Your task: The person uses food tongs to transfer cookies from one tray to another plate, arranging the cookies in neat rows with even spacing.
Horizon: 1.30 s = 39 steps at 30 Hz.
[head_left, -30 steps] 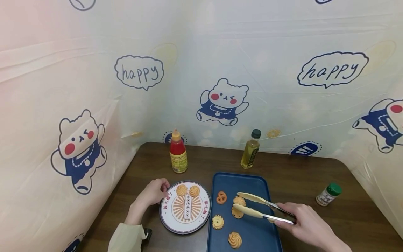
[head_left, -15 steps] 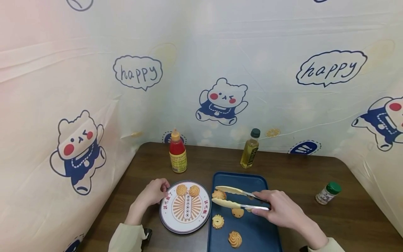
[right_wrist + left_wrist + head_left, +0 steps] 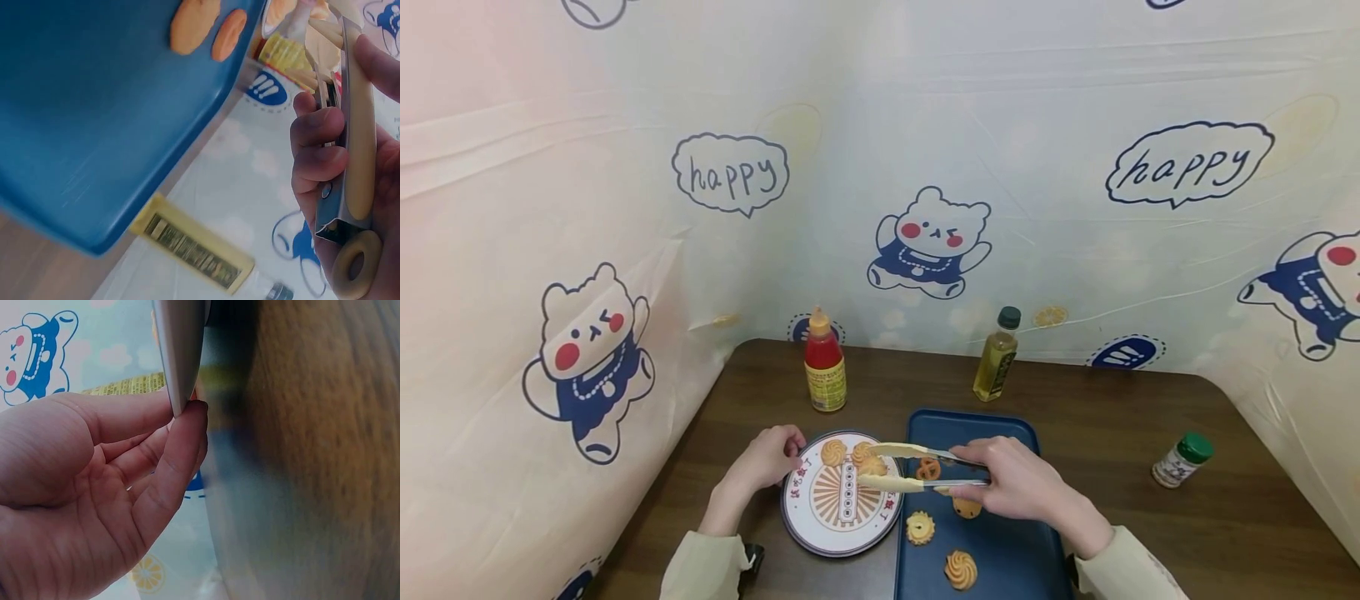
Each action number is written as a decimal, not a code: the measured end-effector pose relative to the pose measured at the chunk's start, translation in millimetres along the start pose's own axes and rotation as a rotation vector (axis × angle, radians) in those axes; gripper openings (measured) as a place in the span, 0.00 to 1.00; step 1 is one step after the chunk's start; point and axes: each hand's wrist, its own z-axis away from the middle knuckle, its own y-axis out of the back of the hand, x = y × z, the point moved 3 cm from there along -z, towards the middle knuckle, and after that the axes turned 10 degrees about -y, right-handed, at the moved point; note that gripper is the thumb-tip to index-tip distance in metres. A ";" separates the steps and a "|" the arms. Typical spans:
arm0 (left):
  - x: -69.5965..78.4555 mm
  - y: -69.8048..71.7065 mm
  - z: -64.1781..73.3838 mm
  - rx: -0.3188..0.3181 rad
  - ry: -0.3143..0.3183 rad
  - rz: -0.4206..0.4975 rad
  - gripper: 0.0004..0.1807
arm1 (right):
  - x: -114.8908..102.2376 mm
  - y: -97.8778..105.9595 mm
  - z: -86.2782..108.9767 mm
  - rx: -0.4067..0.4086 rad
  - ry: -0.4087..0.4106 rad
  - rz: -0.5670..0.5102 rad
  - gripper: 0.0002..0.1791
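Observation:
My left hand pinches the left rim of a round white plate with red printing. In the left wrist view, thumb and fingers grip the plate's edge. My right hand holds metal tongs with cream tips, which reach over the plate's right side. Between the tips is a swirled cookie, partly hidden by them. It overlaps one of the two swirl cookies at the top of the plate. Under the tongs' arms, a pretzel lies on the blue tray.
Also on the tray are a chip cookie, a pale ring-shaped cookie and a swirl cookie. Behind stand a red sauce bottle and an oil bottle. A green-capped jar is at the right.
My right hand has moved left with the tongs, carrying the swirled cookie from the tray to over the plate. My left hand stays at the plate's rim.

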 end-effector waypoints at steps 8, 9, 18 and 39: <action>0.2 0.2 0.6 0.002 0.009 0.005 0.10 | -22.4 -12.6 -23.6 -0.062 0.034 0.007 0.29; 0.2 0.4 0.6 0.003 0.011 0.005 0.10 | -25.3 -14.2 -26.1 -0.068 0.037 0.006 0.29; 0.2 1.1 -1.0 -0.003 0.009 0.002 0.10 | -40.9 -28.9 -47.6 -0.101 0.029 0.056 0.28; -1.8 -0.6 -1.2 -0.003 0.017 0.010 0.09 | -51.0 -53.0 -67.5 -0.123 0.055 0.073 0.26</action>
